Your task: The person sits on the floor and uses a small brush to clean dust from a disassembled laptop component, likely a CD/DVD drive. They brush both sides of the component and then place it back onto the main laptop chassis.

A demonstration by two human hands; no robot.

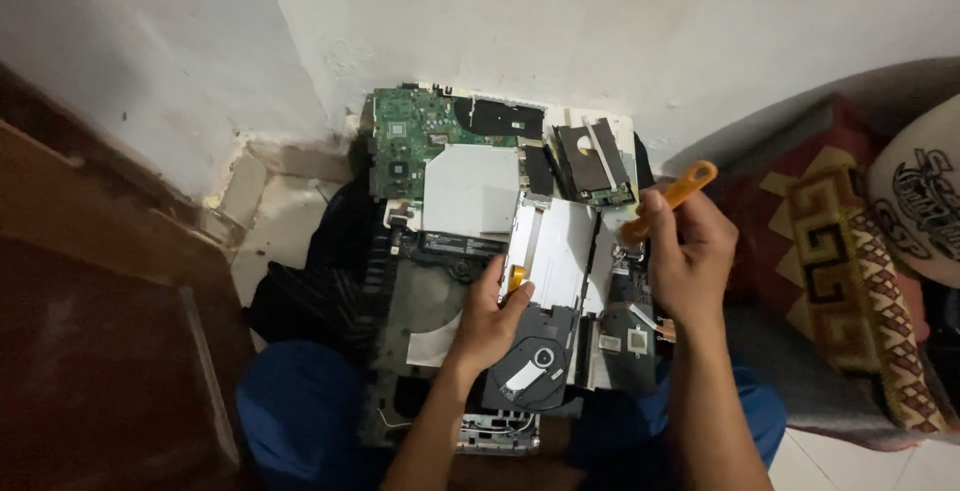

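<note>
An opened optical disc drive (555, 281) lies on my lap over a dismantled laptop chassis (425, 321). My left hand (492, 321) grips the drive at its left side, thumb on the silver cover near a small orange ribbon piece (516, 277). My right hand (680, 256) holds an orange plastic pry tool (685, 189) whose lower end meets the drive's right edge. The drive's black tray with its spindle (540, 359) shows below my left hand.
A green motherboard (415, 141) with a silver plate (470, 191) lies by the white wall. Another small drive part (592, 163) sits beside it. A patterned cushion (850, 261) is on the right, brown wood (100, 281) on the left.
</note>
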